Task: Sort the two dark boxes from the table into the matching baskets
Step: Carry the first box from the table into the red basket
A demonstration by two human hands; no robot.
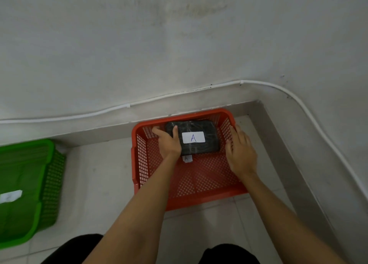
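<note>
Both forearms reach into the red basket (139,154); left hand (169,144) fingers grip the dark box (199,128), right hand (240,154) fingers loosely spread beside it

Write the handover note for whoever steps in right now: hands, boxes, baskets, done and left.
Left hand: gripping the left end of the dark box, thumb on top.
Right hand: open, off the box, by the right wall of the red basket.
The dark box, labelled A, is inside the red basket at its far end, above a small A tag on the basket floor.
Green basket: on the floor to the left, white label inside, too blurred to read.
Done: box A is in its matching basket.
Left: release it; the second dark box is out of view.
</note>
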